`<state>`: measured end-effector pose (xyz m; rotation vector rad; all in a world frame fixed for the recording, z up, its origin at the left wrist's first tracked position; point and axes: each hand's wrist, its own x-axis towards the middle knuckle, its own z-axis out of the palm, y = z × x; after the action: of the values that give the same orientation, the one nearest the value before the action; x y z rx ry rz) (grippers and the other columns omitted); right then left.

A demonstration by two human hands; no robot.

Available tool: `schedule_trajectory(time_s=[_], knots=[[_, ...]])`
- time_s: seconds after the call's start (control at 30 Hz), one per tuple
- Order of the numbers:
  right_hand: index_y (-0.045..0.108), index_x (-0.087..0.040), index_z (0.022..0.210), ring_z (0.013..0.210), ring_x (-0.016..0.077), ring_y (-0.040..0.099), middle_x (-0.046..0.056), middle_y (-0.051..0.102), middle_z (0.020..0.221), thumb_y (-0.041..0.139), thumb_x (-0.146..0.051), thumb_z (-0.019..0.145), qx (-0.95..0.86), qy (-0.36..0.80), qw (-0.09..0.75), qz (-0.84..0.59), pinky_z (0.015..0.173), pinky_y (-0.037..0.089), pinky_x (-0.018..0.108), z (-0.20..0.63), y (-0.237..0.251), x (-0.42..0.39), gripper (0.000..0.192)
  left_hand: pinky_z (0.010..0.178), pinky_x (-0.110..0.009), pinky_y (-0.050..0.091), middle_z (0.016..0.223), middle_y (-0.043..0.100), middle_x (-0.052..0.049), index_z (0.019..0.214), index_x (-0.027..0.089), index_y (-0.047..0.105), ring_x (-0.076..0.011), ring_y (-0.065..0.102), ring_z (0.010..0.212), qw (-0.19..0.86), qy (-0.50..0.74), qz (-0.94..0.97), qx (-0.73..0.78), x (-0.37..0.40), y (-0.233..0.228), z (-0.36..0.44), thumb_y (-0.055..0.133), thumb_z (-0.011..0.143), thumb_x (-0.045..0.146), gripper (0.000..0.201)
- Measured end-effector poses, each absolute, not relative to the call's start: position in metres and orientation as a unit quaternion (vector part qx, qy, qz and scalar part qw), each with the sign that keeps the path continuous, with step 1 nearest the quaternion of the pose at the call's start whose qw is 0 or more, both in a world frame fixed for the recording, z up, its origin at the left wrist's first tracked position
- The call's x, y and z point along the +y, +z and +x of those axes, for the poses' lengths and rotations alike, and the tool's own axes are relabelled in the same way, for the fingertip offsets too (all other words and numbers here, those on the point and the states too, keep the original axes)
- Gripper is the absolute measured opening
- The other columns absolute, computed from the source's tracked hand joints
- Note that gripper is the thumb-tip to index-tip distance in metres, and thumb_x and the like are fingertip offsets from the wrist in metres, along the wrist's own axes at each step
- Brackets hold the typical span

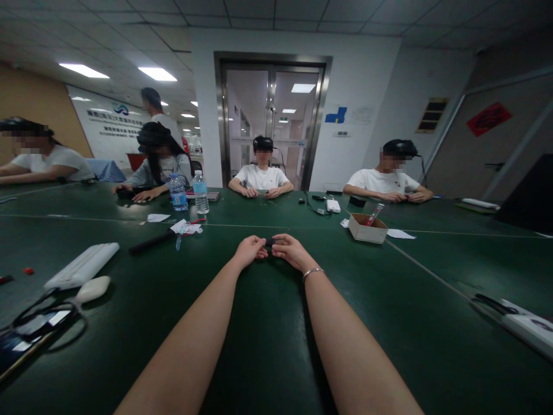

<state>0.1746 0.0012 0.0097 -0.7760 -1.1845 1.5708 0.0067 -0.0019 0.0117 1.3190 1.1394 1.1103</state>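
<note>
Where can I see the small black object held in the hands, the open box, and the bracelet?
Small black object [269, 242]: head view, on its visible middle.
Open box [368, 233]: head view, on its front wall.
Bracelet [311, 271]: head view, on its visible band.

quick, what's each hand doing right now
Left hand: closed, pinching one end of a small dark object.
Right hand: closed, pinching its other end.

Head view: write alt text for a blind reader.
A person's left hand and right hand hold a small black object at a green table, a silver bracelet on the right wrist. Beyond are two plastic water bottles, an open box and four seated people.
</note>
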Motion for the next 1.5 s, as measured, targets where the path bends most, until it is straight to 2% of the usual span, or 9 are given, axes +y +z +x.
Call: schedule_trajectory(time_s=[0.53, 0.73, 1.5], knots=[[0.057, -0.017, 0.089, 0.065, 0.0131, 0.064, 0.001, 0.061, 0.074, 0.074, -0.003, 0.062, -0.491, 0.648, 0.493, -0.309, 0.063, 0.055, 0.025, 0.176, 0.004, 0.006, 0.035, 0.047, -0.02, 0.048, 0.058, 0.062, -0.003, 0.083, 0.013, 0.05, -0.0132, 0.062, 0.051, 0.48, 0.418, 0.581, 0.508, 0.002, 0.007, 0.008, 0.044, 0.089, 0.036, 0.024], [0.057, -0.016, 0.089, 0.064, 0.0127, 0.064, 0.002, 0.061, 0.076, 0.073, -0.002, 0.061, -0.494, 0.649, 0.492, -0.304, 0.062, 0.055, 0.024, 0.176, 0.005, 0.005, 0.035, 0.045, -0.022, 0.047, 0.057, 0.062, -0.004, 0.08, 0.013, 0.051, -0.0142, 0.061, 0.048, 0.455, 0.399, 0.608, 0.514, 0.004, 0.005, 0.008, 0.04, 0.089, 0.042, 0.033], [0.054, -0.018, 0.084, 0.06, 0.0117, 0.064, -0.001, 0.058, 0.085, 0.077, -0.003, 0.05, -0.518, 0.615, 0.497, -0.326, 0.055, 0.055, 0.023, 0.17, 0.011, 0.0, 0.044, 0.041, -0.02, 0.041, 0.053, 0.059, -0.003, 0.073, 0.013, 0.052, -0.0108, 0.054, 0.041, 0.44, 0.389, 0.602, 0.541, 0.009, 0.005, 0.008, 0.036, 0.089, 0.046, 0.04]])
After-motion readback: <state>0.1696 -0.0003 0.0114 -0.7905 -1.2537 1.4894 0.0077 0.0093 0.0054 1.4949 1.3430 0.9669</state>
